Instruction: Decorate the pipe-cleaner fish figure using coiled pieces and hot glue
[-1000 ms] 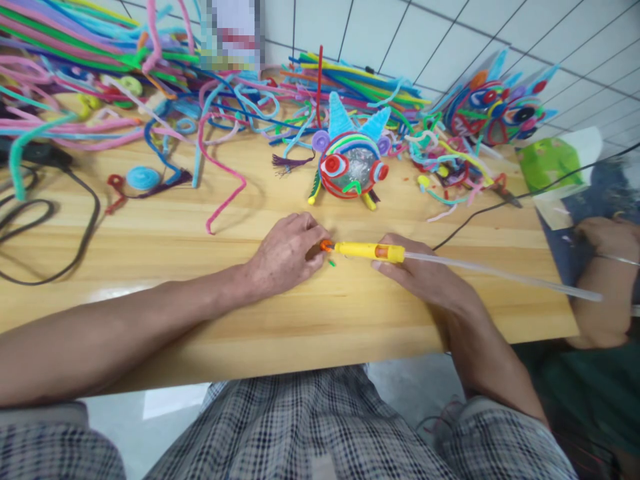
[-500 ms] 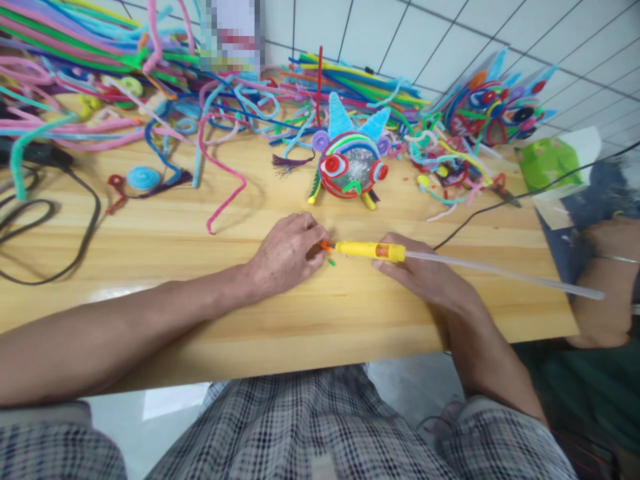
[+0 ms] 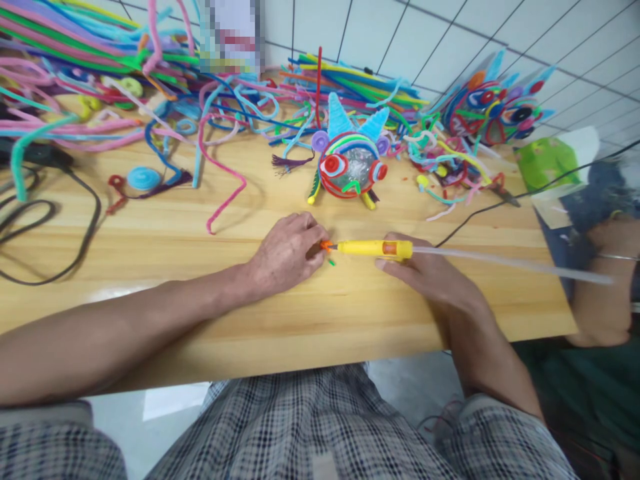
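Observation:
My left hand (image 3: 293, 255) is closed on a small orange piece (image 3: 327, 246) that pokes out at its fingertips, resting on the wooden table (image 3: 330, 320). My right hand (image 3: 417, 267) is wrapped round a yellow glue gun (image 3: 373, 249), whose dark tip touches or nearly touches the orange piece. A clear glue stick (image 3: 510, 261) trails from the gun's back end. Just below the tip lies a small green bit (image 3: 331, 263). Beyond the hands stands a decorated mask-like figure (image 3: 353, 167) with blue pointed horns and red eyes.
Pipe cleaners (image 3: 90, 40) are heaped along the table's back. Two more decorated figures (image 3: 493, 110) stand at back right. A black cable (image 3: 465, 223) runs behind my right hand; another (image 3: 95, 220) coils at left. A person's arm (image 3: 607, 287) is at the right edge.
My right hand and the glue gun have shifted slightly right, and the glue stick's far end has risen a little. My left hand has hardly moved.

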The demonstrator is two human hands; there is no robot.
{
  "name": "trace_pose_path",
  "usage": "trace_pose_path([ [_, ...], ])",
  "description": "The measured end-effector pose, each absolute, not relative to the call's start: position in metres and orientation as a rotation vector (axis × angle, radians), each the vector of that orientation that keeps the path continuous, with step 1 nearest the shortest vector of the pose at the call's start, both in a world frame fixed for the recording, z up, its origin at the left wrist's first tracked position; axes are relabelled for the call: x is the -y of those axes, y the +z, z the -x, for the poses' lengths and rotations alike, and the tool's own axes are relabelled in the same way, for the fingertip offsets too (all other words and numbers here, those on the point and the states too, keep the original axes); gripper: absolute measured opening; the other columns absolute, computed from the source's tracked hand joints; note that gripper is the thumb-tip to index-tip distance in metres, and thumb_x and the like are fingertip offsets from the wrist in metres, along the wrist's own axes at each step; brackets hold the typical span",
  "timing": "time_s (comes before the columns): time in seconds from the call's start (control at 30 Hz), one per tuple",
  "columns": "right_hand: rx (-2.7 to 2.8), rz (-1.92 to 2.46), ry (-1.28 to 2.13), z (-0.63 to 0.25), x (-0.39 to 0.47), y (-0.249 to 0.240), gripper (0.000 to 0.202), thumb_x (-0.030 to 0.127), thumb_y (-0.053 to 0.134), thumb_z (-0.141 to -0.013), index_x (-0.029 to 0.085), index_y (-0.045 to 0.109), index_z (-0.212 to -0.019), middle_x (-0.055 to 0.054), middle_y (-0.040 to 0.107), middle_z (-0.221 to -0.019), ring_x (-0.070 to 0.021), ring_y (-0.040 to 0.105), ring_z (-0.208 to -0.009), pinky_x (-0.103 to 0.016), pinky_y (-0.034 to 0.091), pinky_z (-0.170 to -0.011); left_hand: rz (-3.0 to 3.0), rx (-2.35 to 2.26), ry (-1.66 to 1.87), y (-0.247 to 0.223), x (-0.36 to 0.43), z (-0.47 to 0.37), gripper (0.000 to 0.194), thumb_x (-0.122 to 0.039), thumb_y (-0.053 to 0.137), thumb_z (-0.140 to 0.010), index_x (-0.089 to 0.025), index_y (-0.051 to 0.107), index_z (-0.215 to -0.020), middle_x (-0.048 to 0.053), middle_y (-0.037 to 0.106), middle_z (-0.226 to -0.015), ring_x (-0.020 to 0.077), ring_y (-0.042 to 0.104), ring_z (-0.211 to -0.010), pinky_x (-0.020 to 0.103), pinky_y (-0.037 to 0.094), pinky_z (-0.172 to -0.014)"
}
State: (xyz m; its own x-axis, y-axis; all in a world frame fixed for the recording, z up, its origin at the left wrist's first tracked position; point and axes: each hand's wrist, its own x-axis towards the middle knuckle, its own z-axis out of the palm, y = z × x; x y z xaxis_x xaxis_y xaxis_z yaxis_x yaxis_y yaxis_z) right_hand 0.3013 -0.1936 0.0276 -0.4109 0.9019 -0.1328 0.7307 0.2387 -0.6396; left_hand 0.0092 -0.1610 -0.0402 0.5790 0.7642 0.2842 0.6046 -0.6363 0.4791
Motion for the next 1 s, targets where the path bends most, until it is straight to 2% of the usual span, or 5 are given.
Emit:
trace_pose_path([
  [0.2, 1.841, 1.492, 1.19, -0.327, 0.187, 0.032, 0.035, 0.06, 0.081, -0.087, 0.025, 0.074, -0.088, -0.003, 0.073, -0.085, -0.0226, 0.067, -0.08, -0.036, 0.057, -0.072, -2.466, -1.105, 0.695, -0.04, 0.161, -0.009, 0.015, -0.017, 0.067, -0.093, -0.017, 0.077, -0.104, 0.012, 0.073, -0.105, 0.0272, 0.069, -0.101, 0.042, 0.058, -0.093],
  [0.33, 1.597, 1.473, 1.001, -0.351, 0.184, 0.049, 0.027, 0.048, 0.089, -0.079, 0.025, 0.078, -0.086, -0.005, 0.076, -0.089, -0.02, 0.068, -0.079, -0.035, 0.057, -0.074, -2.459, -1.087, 0.748, -0.041, 0.161, -0.008, 0.014, -0.017, 0.069, -0.093, -0.016, 0.077, -0.104, 0.012, 0.074, -0.104, 0.0281, 0.07, -0.1, 0.045, 0.059, -0.094],
  [0.5, 1.333, 1.511, 0.639, -0.395, 0.179, 0.066, 0.023, 0.032, 0.084, -0.071, 0.024, 0.078, -0.091, -0.004, 0.074, -0.089, -0.0174, 0.062, -0.073, -0.035, 0.051, -0.071, -2.476, -1.051, 0.792, -0.042, 0.161, -0.008, 0.012, -0.018, 0.069, -0.095, -0.015, 0.077, -0.103, 0.012, 0.075, -0.103, 0.0294, 0.071, -0.097, 0.047, 0.06, -0.091],
  [0.73, 0.929, 1.997, 0.39, -0.459, 0.171, 0.042, 0.012, 0.009, 0.068, -0.078, 0.021, 0.068, -0.082, -0.001, 0.064, -0.079, -0.0141, 0.052, -0.067, -0.033, 0.043, -0.072, -2.489, -1.081, 0.764, -0.042, 0.161, -0.009, 0.012, -0.018, 0.069, -0.095, -0.017, 0.076, -0.104, 0.012, 0.076, -0.105, 0.0285, 0.071, -0.098, 0.046, 0.06, -0.092],
  [1.0, 0.791, 2.2, 0.268, -0.48, 0.181, 0.012, 0.018, 0.012, 0.07, -0.081, 0.021, 0.062, -0.068, 0.002, 0.056, -0.062, -0.0154, 0.049, -0.063, -0.033, 0.039, -0.064, -2.493, -1.092, 0.761, -0.042, 0.162, -0.009, 0.012, -0.019, 0.069, -0.095, -0.017, 0.076, -0.105, 0.012, 0.076, -0.105, 0.0284, 0.071, -0.099, 0.046, 0.06, -0.093],
])
